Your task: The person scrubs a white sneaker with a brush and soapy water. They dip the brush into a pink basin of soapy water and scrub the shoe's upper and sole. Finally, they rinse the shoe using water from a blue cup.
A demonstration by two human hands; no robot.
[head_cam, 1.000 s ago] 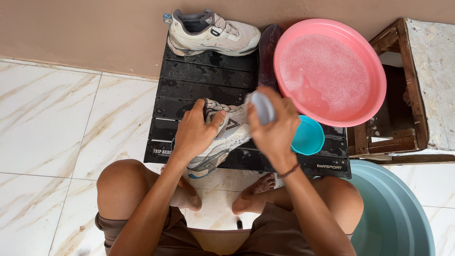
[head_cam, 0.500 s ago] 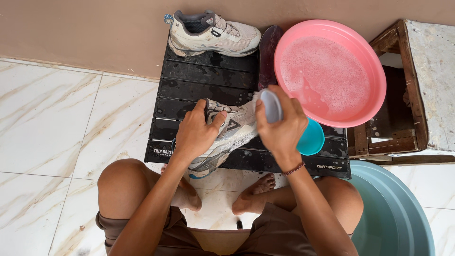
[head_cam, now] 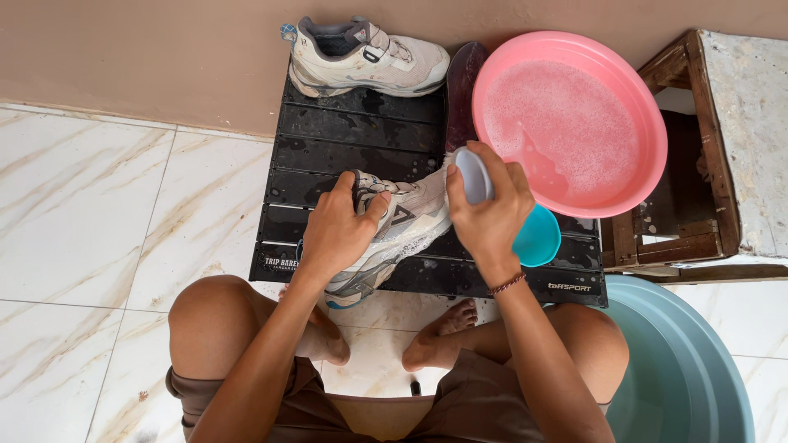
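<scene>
A wet, soapy grey sneaker (head_cam: 402, 230) lies on a black slatted mat (head_cam: 353, 148). My left hand (head_cam: 341, 234) presses down on its laces and upper and holds it in place. My right hand (head_cam: 488, 205) grips a pale blue-grey scrub brush (head_cam: 473, 174) against the toe end of that sneaker. The second grey sneaker (head_cam: 369, 59) stands at the far edge of the mat by the wall. A dark insole (head_cam: 465, 82) lies between that shoe and the pink basin (head_cam: 574, 123).
The pink basin holds foamy water and rests partly on a wooden crate (head_cam: 698, 164). A small teal bowl (head_cam: 538, 238) sits under its near rim. A large blue-green tub (head_cam: 681, 369) stands at the lower right. My knees and bare feet (head_cam: 443, 336) are below the mat.
My right hand with the brush has moved right along the sneaker, from over its middle toward the toe end. My left hand has stayed on the shoe.
</scene>
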